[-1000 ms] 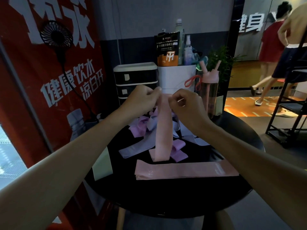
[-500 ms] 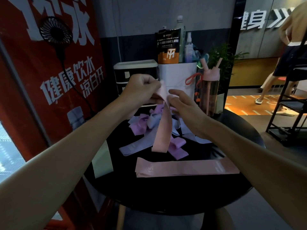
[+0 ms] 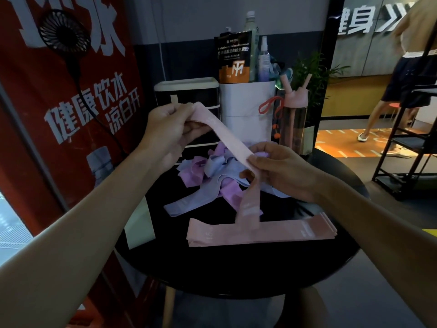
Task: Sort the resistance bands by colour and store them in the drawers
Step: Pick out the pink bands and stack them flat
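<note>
Head view: the round black table (image 3: 236,275) carries everything. At its far edge stands the drawer unit (image 3: 189,93), partly hidden, so storing probably waits on sorting. The tangle of lilac and purple bands (image 3: 212,171) lies at the table's middle, unsorted. Toward its near edge rests the flat pink stack (image 3: 260,230), likely the pink colour group. Above the table's middle the pink band (image 3: 227,136) slopes taut, seemingly being straightened to join that stack. The left hand (image 3: 165,129) curls round its upper end, and the right hand (image 3: 281,171) pinches it lower down, leaving the tail dangling.
</note>
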`<move>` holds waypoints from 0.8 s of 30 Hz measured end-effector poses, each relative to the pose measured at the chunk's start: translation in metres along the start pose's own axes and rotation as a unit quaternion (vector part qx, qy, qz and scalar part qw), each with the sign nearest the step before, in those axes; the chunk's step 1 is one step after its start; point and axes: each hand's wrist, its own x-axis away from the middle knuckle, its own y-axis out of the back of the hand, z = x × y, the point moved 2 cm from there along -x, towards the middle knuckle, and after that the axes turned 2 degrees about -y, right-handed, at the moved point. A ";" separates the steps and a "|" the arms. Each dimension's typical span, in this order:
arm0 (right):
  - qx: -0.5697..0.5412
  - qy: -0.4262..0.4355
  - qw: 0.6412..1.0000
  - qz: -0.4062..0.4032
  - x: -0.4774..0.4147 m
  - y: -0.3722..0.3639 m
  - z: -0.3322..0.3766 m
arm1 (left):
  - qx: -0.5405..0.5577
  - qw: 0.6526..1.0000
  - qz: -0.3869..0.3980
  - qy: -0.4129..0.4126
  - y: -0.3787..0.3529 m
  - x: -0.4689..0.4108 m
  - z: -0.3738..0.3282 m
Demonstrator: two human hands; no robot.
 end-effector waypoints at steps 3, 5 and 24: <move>0.009 -0.034 0.999 0.011 0.018 0.020 -0.014 | 0.028 0.999 -0.029 0.005 0.014 0.003 0.008; 0.034 -0.059 0.998 0.005 0.031 0.037 -0.024 | 0.038 0.998 -0.054 0.011 0.022 0.009 0.018; 0.303 0.059 0.858 -0.411 0.095 0.094 -0.081 | -0.302 0.942 -0.138 -0.055 0.065 0.103 0.136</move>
